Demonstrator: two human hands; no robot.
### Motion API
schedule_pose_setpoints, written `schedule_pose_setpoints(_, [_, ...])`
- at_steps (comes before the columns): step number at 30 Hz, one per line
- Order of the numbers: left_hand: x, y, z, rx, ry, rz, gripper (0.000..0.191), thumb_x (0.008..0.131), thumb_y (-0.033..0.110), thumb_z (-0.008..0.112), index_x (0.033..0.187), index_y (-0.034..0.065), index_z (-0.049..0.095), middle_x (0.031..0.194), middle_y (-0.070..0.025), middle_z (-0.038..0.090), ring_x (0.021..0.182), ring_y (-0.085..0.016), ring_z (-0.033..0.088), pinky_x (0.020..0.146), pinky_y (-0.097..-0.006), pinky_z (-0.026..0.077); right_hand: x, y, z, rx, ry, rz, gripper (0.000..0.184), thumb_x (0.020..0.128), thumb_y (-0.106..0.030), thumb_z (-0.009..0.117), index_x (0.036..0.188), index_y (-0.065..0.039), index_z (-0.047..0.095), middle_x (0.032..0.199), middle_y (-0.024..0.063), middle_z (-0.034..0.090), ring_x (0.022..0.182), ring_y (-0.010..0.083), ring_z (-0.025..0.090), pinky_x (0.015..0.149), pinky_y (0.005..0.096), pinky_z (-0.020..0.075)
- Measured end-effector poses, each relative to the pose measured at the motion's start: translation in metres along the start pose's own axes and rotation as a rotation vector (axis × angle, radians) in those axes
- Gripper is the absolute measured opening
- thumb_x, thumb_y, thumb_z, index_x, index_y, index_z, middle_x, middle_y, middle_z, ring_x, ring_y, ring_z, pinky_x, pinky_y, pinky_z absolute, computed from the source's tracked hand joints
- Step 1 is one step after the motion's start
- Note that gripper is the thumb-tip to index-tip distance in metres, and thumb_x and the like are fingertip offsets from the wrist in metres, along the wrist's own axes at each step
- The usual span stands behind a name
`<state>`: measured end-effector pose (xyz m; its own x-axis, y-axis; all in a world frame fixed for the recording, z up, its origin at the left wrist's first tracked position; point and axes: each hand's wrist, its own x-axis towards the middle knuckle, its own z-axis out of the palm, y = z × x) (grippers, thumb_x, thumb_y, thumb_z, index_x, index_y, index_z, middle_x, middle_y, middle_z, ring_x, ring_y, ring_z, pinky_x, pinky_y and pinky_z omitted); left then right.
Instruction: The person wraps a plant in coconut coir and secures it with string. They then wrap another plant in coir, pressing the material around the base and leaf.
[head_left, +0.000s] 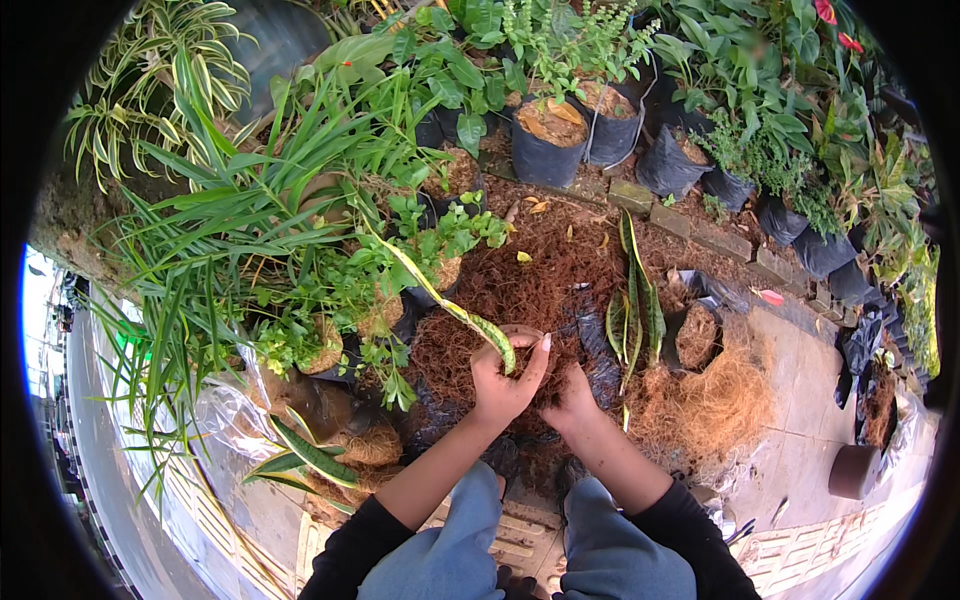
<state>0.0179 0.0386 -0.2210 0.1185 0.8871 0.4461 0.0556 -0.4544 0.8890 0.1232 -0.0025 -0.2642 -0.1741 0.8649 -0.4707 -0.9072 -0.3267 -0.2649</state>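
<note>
My left hand (504, 386) grips a small brown pot, of which the curved rim (523, 332) shows, with its thumb reaching across the fibre. A long yellow-edged snake plant leaf (442, 301) rises from that hand and leans to the upper left. Whether the leaf's base sits in the pot or is only held against it is unclear. Close by on the right, my right hand (576, 401) has its fingers sunk in brown coir, so their grip is hidden. A wide heap of reddish-brown coir fibre (517, 274) spreads beyond both hands over black plastic sheeting (596, 337).
Another snake plant (637, 300) stands right of the heap, near pale loose fibre (724, 405) and a black bag of coir (696, 337). More snake plant leaves (319, 454) lie at left. A brown pot (855, 471) rests far right. Bagged plants (551, 146) line a brick edging (720, 244).
</note>
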Motion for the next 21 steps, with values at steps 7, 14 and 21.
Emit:
schedule_pose_setpoints(7, [-0.002,-0.005,0.007,-0.040,0.089,-0.098,0.008,0.085,0.000,0.070,0.081,-0.0018,0.063,0.084,-0.0121,0.069,0.079,-0.022,0.066,0.074,-0.0337,0.052,0.007,0.002,0.005,0.015,0.081,-0.017,0.033,0.101,-0.035,0.044,0.119,-0.011,0.059,0.114,0.0071,0.065,0.105,0.0229,0.063,0.093,0.0410,0.0519])
schedule_pose_setpoints(14, [-0.001,-0.006,0.006,-0.014,0.078,-0.061,0.008,0.086,-0.002,0.068,0.082,-0.0017,0.061,0.087,-0.0123,0.068,0.084,-0.022,0.065,0.078,-0.0339,0.050,-0.003,-0.007,0.033,0.073,0.267,0.065,0.037,0.101,-0.031,0.035,0.119,-0.009,0.059,0.116,0.0056,0.065,0.105,0.0231,0.063,0.091,0.0408,0.0514])
schedule_pose_setpoints(21, [-0.002,-0.009,0.007,0.021,0.058,-0.020,0.007,0.085,-0.003,0.068,0.086,-0.0008,0.061,0.091,-0.0120,0.068,0.087,-0.022,0.064,0.082,-0.0357,0.049,-0.008,-0.016,0.034,-0.045,0.178,0.063,0.034,0.100,-0.032,0.036,0.112,-0.010,0.060,0.107,0.0063,0.066,0.097,0.0229,0.064,0.086,0.0393,0.0528])
